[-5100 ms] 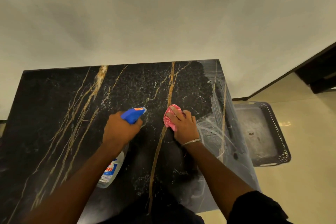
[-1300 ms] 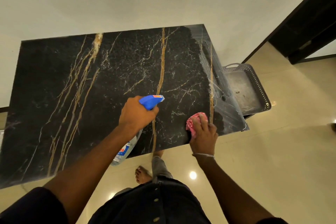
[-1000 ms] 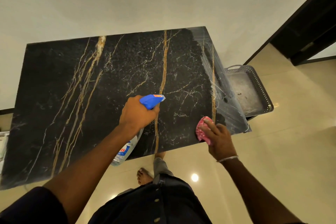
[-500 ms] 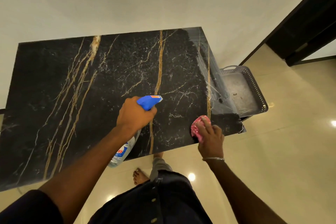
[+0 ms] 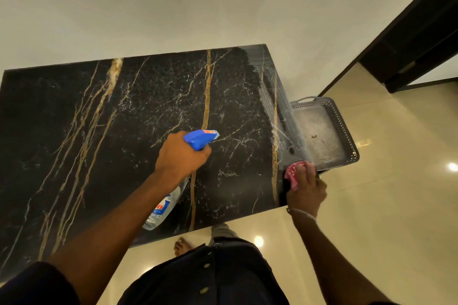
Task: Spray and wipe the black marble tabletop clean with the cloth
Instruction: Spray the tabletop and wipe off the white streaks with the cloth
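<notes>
The left hand (image 5: 181, 153) grips the spray bottle (image 5: 200, 138). The right hand (image 5: 307, 188) holds the pink cloth (image 5: 292, 176); it is best to press it flat over the bench's (image 5: 124, 131) near right corner.

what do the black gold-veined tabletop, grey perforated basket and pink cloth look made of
Black gold-veined tabletop: polished marble or marble-look slab, judging by irregular gold and white veins and sheen. Grey perforated basket: likely moulded plastic, matte, with regular holes and a moulded handle. Pink cloth: soft fabric, crumpled under the right hand; weave too small to tell.
</notes>
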